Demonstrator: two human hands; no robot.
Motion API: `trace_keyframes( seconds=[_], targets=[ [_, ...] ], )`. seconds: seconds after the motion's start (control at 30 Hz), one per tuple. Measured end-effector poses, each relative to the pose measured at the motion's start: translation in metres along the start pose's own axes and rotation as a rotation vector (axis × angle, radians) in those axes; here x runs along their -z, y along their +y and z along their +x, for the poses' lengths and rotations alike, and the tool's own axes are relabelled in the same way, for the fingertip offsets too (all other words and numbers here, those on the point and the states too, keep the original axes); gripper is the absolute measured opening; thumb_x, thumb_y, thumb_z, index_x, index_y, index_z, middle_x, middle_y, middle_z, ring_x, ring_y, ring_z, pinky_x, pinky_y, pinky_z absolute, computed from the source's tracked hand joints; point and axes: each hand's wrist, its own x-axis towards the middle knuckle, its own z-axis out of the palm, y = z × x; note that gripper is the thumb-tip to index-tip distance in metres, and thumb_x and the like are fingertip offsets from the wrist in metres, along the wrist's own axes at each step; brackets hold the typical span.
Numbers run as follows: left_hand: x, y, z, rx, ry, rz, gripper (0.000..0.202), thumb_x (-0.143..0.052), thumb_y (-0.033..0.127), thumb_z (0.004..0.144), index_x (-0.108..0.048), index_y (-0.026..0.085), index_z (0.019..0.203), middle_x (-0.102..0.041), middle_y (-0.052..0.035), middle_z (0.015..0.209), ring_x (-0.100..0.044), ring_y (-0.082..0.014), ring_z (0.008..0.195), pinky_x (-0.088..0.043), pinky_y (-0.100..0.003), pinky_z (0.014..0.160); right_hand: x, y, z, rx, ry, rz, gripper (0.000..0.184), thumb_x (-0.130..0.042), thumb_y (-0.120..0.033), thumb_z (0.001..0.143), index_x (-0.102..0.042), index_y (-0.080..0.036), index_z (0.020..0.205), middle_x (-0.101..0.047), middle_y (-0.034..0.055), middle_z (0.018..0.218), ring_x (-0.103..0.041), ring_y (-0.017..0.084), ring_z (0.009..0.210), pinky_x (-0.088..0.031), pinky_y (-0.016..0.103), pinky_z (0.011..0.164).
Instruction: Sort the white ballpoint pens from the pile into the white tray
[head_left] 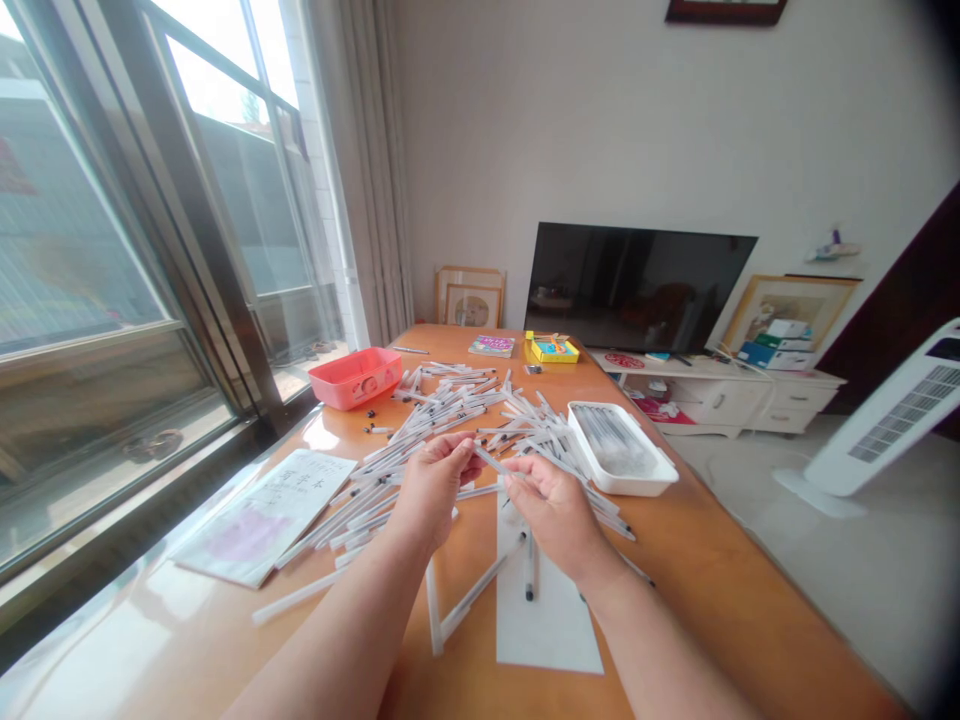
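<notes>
Between my two hands is a pen (491,460) with a translucent white barrel, held slanting over the table. My left hand (439,480) pinches its upper left end, thumb against forefinger. The lower right end sits in the fingers of my right hand (551,505), which are closed round it. Below them lies a white sheet of paper (551,635), with a black-tipped pen (530,570) on it. Many loose pens and clear pen parts (427,425) are heaped beyond and to the left of my hands. A white tray (660,487) holding a row of pens stands to the right.
A red plastic basket (352,382) stands at the left table edge, near small black caps (370,413). A notebook (262,515) lies at the left. Toward the far end are a yellow box (553,349) and a colourful booklet (492,346). Windows line the left side.
</notes>
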Motion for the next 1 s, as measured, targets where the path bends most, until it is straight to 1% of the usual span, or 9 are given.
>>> trace_keyframes(
  seconds=[0.1,0.2,0.3,0.47,0.57,0.63,0.8,0.9,1.0],
  targets=[
    [0.002,0.002,0.003,0.035,0.032,-0.058,0.03,-0.081,0.029,0.074,-0.071,0.012,0.097,-0.069,-0.0043,0.074,-0.066,-0.0124,0.069,-0.053,-0.025,0.072,0.004,-0.001,0.002,-0.069,0.031,0.117,0.037,-0.064,-0.048,0.088,-0.066,-0.02,0.113,-0.057,-0.0042,0.062,-0.048,0.012,0.055,-0.038,0.024,0.054],
    [0.004,0.004,0.006,0.073,0.068,-0.114,0.023,-0.079,0.023,0.077,-0.068,0.013,0.094,-0.069,-0.0039,0.073,-0.068,-0.0122,0.071,-0.054,-0.022,0.072,0.01,-0.004,0.004,-0.103,0.134,0.284,0.041,-0.06,-0.054,0.089,-0.067,-0.019,0.109,-0.06,-0.0017,0.063,-0.048,0.012,0.053,-0.037,0.023,0.05],
    [0.006,0.004,0.008,0.09,0.077,-0.146,0.016,-0.076,0.02,0.08,-0.066,0.014,0.091,-0.07,-0.0051,0.076,-0.07,-0.0126,0.072,-0.055,-0.021,0.07,0.016,-0.004,0.008,-0.113,0.232,0.45,0.037,-0.059,-0.052,0.089,-0.068,-0.018,0.1,-0.064,0.0009,0.064,-0.05,0.013,0.052,-0.039,0.024,0.05],
    [0.005,0.003,0.007,0.119,0.067,-0.175,0.015,-0.076,0.017,0.08,-0.065,0.014,0.089,-0.07,-0.006,0.076,-0.071,-0.0131,0.073,-0.056,-0.02,0.068,0.019,-0.002,0.012,-0.144,0.287,0.613,0.027,-0.061,-0.043,0.086,-0.068,-0.019,0.098,-0.071,0.0045,0.075,-0.059,0.014,0.058,-0.047,0.027,0.057],
    [0.003,0.003,0.005,0.144,0.038,-0.171,0.014,-0.076,0.017,0.081,-0.064,0.014,0.089,-0.072,-0.0076,0.08,-0.071,-0.0128,0.072,-0.057,-0.02,0.068,0.019,-0.002,0.013,-0.12,0.31,0.632,0.026,-0.069,-0.037,0.082,-0.067,-0.019,0.101,-0.072,0.0053,0.079,-0.061,0.015,0.064,-0.05,0.027,0.062],
    [0.003,0.004,0.004,0.172,0.01,-0.155,0.014,-0.075,0.017,0.081,-0.064,0.013,0.089,-0.073,-0.0084,0.082,-0.071,-0.0131,0.072,-0.058,-0.021,0.067,0.019,-0.001,0.013,-0.096,0.319,0.642,0.028,-0.073,-0.037,0.081,-0.066,-0.02,0.103,-0.072,0.005,0.081,-0.061,0.014,0.066,-0.051,0.026,0.064],
    [0.002,0.006,0.0,0.281,-0.097,-0.136,0.016,-0.076,0.02,0.08,-0.065,0.014,0.088,-0.071,-0.0072,0.077,-0.065,-0.0093,0.059,-0.052,-0.018,0.056,0.019,-0.001,0.013,-0.072,0.331,0.673,0.031,-0.079,-0.042,0.078,-0.068,-0.02,0.097,-0.071,0.004,0.085,-0.06,0.013,0.068,-0.051,0.026,0.065],
    [-0.001,0.006,-0.005,0.324,-0.169,-0.12,0.019,-0.079,0.023,0.078,-0.065,0.014,0.089,-0.071,-0.0066,0.075,-0.062,-0.0085,0.057,-0.051,-0.018,0.057,0.009,0.0,0.011,-0.084,0.287,0.613,0.037,-0.079,-0.046,0.077,-0.07,-0.019,0.101,-0.071,0.0052,0.087,-0.059,0.013,0.068,-0.051,0.027,0.066],
    [-0.004,0.003,-0.009,0.336,-0.245,-0.069,0.022,-0.081,0.028,0.076,-0.066,0.014,0.085,-0.07,-0.0065,0.074,-0.061,-0.0084,0.057,-0.048,-0.018,0.056,-0.004,0.0,0.007,-0.11,0.203,0.477,0.046,-0.075,-0.052,0.079,-0.071,-0.018,0.109,-0.07,0.0045,0.084,-0.058,0.014,0.068,-0.05,0.028,0.067]
  ],
)
